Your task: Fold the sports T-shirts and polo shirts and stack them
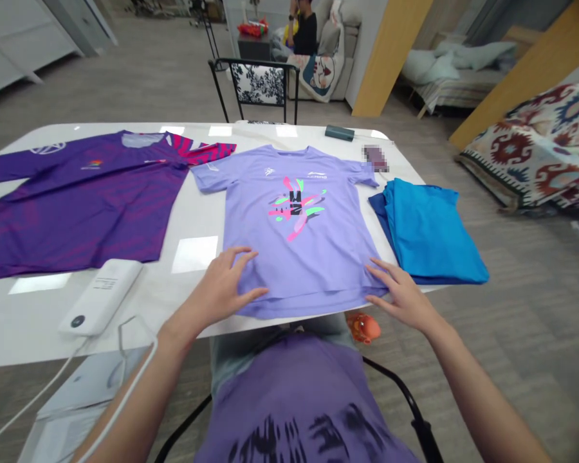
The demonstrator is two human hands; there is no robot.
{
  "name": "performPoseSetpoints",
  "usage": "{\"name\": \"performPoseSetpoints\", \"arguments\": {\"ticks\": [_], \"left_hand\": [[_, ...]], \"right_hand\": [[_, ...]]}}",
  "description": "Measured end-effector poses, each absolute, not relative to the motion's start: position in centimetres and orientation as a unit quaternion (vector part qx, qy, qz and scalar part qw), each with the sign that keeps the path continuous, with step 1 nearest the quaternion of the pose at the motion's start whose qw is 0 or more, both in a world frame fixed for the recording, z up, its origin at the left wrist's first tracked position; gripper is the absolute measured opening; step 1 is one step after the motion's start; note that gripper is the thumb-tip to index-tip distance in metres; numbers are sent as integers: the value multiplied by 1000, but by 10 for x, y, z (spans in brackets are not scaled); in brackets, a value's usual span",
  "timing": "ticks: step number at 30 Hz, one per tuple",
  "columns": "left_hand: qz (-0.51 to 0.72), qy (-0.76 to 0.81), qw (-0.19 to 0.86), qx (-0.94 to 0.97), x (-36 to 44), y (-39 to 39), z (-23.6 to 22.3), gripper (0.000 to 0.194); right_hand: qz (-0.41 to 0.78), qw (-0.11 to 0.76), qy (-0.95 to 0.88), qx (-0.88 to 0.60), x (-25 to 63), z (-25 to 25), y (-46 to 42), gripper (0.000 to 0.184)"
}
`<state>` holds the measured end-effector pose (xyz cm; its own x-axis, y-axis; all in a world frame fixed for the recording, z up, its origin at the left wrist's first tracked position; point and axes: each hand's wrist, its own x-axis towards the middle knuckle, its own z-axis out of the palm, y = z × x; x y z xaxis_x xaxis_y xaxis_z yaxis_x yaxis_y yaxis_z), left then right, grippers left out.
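Observation:
A lavender T-shirt (pixel 260 257) with a bright multicoloured print lies spread flat on the white table (pixel 193 218), its hem toward me. Over the shirt's lower left edge rests my left hand (pixel 229 283), fingers apart and slightly curled. My right hand (pixel 398 292) is at the lower right edge, its fingers spread on or just above the fabric. Neither hand grips any cloth. To the left lies a dark purple T-shirt (pixel 101 206) with a pink-striped sleeve, also spread out. Folded blue garments (pixel 429 225) are stacked to the right.
A white power bank (pixel 101 299) with a cable sits at the table's left front. Near the far right edge are a dark green case (pixel 339 133) and a blurred-out small object (pixel 376 158). A black-framed chair (pixel 258 83) stands behind the table. Another person (pixel 305 32) sits farther back.

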<state>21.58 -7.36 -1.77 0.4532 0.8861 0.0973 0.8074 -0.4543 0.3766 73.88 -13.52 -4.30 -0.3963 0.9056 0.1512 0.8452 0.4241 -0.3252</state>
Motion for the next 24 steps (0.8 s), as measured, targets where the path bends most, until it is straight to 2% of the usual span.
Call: {"name": "performPoseSetpoints", "arguments": {"ticks": [4, 7, 10, 14, 19, 24], "left_hand": [[153, 534, 138, 820, 177, -127, -28, 51], [175, 555, 157, 798, 158, -140, -41, 36], [199, 571, 184, 775, 150, -140, -48, 29], [204, 590, 192, 758, 148, -143, -46, 30], [284, 617, 154, 718, 146, -157, -35, 24], [275, 629, 98, 721, 129, -168, -40, 23]], "right_hand": [[79, 212, -783, -580, 762, -54, -157, 51], [98, 230, -763, -596, 762, -54, -158, 31], [145, 253, -739, -607, 757, -52, -152, 27], [170, 240, -729, -618, 759, -50, -147, 33], [136, 234, -733, -624, 769, -53, -147, 29], [82, 266, -750, -600, 777, -57, -156, 21]]}}
